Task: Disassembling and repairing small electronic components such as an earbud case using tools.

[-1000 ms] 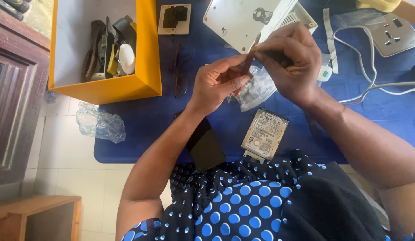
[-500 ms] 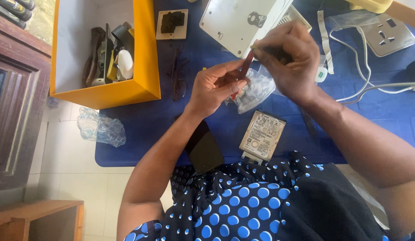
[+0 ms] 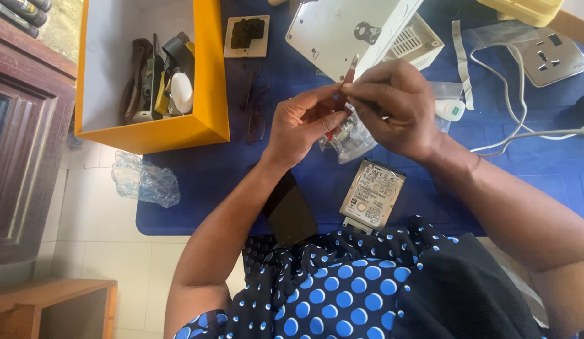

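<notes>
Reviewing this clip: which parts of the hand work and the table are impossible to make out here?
Head view only:
- The red-handled tool: its working end is hidden by the right hand.
- What the left hand pinches: too small, covered by fingers.
- Contents of the clear bag: blurred behind plastic and both hands.
- The white casing: cut off by the top edge.
- Items in the yellow box: piled, indistinct.
</notes>
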